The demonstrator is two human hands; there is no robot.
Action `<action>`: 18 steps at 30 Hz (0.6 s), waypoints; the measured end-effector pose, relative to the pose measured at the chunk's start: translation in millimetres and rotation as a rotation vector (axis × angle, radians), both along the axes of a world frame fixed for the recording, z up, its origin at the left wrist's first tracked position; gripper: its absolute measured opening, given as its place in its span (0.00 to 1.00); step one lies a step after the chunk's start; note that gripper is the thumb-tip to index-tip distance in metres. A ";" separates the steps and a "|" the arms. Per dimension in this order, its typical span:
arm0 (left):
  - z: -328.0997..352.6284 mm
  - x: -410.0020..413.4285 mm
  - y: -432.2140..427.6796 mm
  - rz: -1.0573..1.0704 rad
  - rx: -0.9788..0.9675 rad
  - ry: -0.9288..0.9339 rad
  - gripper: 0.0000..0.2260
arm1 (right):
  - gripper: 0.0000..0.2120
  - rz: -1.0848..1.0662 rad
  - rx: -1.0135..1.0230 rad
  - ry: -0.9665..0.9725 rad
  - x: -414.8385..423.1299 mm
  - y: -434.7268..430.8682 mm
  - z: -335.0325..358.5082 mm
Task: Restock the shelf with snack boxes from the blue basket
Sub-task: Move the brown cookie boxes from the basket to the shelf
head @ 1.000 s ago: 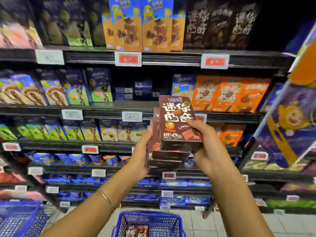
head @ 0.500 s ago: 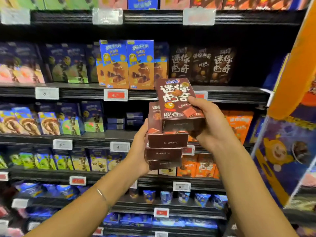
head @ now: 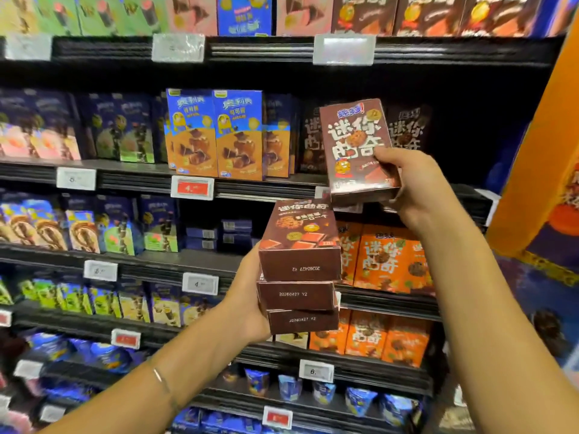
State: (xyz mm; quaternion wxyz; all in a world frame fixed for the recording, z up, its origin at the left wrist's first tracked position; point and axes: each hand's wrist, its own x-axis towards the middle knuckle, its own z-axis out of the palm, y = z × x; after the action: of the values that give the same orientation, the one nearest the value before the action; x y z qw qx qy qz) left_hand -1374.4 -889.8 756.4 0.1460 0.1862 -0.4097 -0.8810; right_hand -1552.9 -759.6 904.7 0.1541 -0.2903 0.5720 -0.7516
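My left hand [head: 247, 296] grips a stack of three brown snack boxes [head: 299, 267] from the left side, held flat with their date-stamped ends facing me. My right hand [head: 410, 186] holds one more brown snack box [head: 357, 145] upright by its lower right corner, raised above the stack. This box is in front of the dark shelf slot [head: 404, 133] where matching brown boxes stand. The blue basket is out of view.
Black shelf edges [head: 266, 186] with price tags run across the view. Blue and orange boxes [head: 216, 133] stand left of the brown ones. Orange boxes [head: 388, 258] fill the shelf below. An orange and purple display [head: 542, 170] juts out at the right.
The view has tilted up and the basket has left the frame. My right hand has lifted the top box off the stack and raised it up and right, toward the brown boxes' shelf.
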 end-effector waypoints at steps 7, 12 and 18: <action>5.2 -3.3 2.1 -0.073 0.016 -0.034 0.25 | 0.11 -0.276 0.045 0.206 -60.1 -32.5 13.8; 11.7 -6.8 4.3 -0.098 0.020 -0.031 0.23 | 0.15 -0.356 0.193 0.216 -92.4 -57.6 12.6; 22.2 -4.8 1.4 -0.124 0.003 -0.021 0.21 | 0.16 -0.502 0.375 0.342 -114.6 -68.9 9.0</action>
State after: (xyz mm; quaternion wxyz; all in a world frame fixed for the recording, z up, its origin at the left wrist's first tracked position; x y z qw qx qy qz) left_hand -1379.2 -888.4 778.7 0.0866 0.1699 -0.4205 -0.8870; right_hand -1667.5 -828.5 913.7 -0.0827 -0.2292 0.7709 -0.5885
